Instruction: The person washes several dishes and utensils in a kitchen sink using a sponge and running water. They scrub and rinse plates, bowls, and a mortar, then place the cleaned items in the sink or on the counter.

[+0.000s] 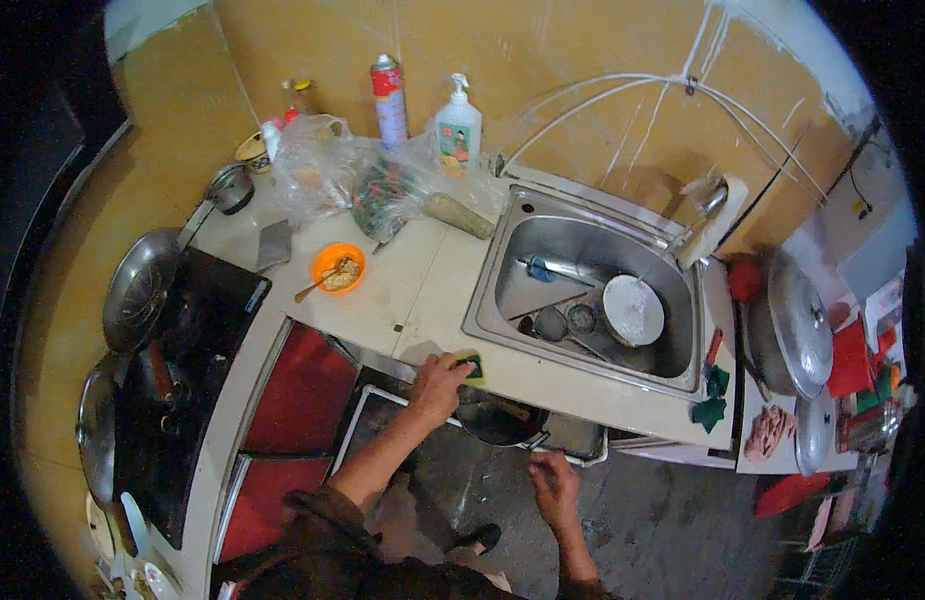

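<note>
My left hand (pixel 433 390) grips a yellow and green scouring sponge (pixel 471 367) at the front edge of the pale countertop (pixel 342 319). My right hand (pixel 556 487) hangs lower, over the floor, with curled fingers; whether anything small is between them I cannot tell. Just beyond its fingertips is the rim of a dark round pan or basin (pixel 500 418), partly under the counter edge. In the stainless steel sink (pixel 507 292), water runs from the faucet (pixel 714 199) onto a white bowl (pixel 633 311). A ladle (pixel 550 324) and other utensils lie beside the bowl.
An orange bowl (pixel 316 262) holds food and a spoon. Behind it are plastic bags (pixel 312 161), a pump bottle (pixel 459 127) and a spray can (pixel 390 105). The stove (pixel 200 322) with woks (pixel 136 292) is at left. Large pot lids (pixel 800 322) stand at right.
</note>
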The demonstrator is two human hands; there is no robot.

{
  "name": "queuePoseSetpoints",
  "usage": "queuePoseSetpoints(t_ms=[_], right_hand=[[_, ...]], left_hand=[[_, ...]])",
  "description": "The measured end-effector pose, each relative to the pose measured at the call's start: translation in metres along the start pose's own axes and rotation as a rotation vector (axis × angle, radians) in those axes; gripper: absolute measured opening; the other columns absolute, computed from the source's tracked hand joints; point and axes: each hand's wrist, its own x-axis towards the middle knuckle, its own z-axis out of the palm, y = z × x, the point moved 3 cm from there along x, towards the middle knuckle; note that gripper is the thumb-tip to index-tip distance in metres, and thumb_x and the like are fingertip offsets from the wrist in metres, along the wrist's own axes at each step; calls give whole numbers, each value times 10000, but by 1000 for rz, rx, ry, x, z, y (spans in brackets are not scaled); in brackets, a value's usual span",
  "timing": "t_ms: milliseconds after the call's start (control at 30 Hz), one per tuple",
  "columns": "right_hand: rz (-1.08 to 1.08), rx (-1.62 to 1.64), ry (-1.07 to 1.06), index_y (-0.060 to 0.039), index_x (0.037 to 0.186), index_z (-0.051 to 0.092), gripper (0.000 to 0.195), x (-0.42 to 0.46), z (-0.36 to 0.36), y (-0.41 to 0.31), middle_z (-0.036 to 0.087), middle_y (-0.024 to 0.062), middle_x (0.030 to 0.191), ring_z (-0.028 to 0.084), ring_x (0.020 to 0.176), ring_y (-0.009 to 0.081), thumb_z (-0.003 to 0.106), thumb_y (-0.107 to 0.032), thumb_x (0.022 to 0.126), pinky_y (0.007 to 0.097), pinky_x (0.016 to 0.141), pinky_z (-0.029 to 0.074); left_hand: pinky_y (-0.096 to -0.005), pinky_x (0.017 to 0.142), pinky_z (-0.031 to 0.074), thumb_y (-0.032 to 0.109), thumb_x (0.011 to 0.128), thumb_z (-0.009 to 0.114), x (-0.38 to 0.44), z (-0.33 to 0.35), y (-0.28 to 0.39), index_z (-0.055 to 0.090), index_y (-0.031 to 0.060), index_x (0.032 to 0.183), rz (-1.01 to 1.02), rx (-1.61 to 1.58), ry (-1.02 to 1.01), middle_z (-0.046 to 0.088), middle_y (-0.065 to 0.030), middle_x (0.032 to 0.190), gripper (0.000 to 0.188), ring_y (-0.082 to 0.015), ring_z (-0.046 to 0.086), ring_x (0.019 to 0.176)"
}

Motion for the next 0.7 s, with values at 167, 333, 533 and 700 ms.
queuePoseSetpoints(t_ms=[167,333,533,700], right_hand=[[133,-42,59,-27,944,616,186,-37,-33,28,620,124,889,630,793,265,641,37,771,326,697,510],[188,-118,75,-29,937,617,175,-55,-28,40,619,132,871,628,779,280,647,26,774,339,683,506],[106,-186,19,-36,967,603,205,-59,4,42,630,151,899,632,792,310,668,5,777,360,675,505],[88,-116,18,-47,971,604,208,-62,13,42,628,150,899,631,792,328,675,-1,781,373,671,510]], left_hand=[[-377,845,450,-79,716,529,16,-12,14,669,133,1132,-28,-175,-51,542,-132,969,488,-321,520,968],[-428,795,453,-60,748,544,51,-47,-88,667,94,1082,-149,63,276,532,-167,972,388,-353,531,935],[-440,848,478,13,787,575,53,-44,-127,618,128,1180,-293,352,168,534,-171,1098,412,-358,525,1014],[-476,874,450,-31,744,539,10,-4,-86,617,61,1149,-187,231,100,535,-188,1095,422,-387,522,999]])
